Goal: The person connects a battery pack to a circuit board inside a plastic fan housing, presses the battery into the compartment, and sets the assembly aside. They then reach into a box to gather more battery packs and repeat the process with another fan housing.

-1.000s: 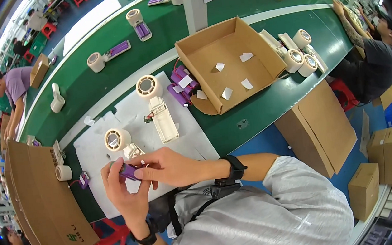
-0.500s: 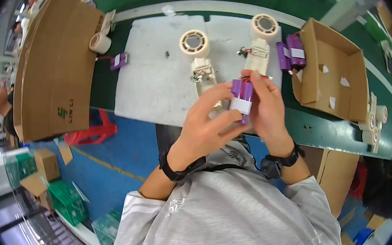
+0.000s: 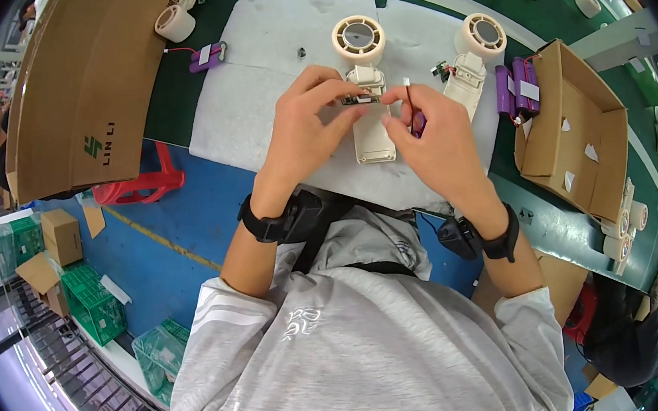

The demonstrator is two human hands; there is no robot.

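1. My left hand pinches the board over the shell; tugging could damage it.
2. My right hand cups the battery, mostly hidden; a loose grip could drop it, a snag strain the wire.

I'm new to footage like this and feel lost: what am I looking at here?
No machine here: these are a person's bare left hand and right hand, seen by a wide camera on their head that bends straight edges. On a pale sheet lie two cream-coloured units with round heads. The left hand pinches a small dark part over one unit; the right hand seems to hold a purple pack, mostly hidden. At right, an open cardboard box has more purple packs beside it.
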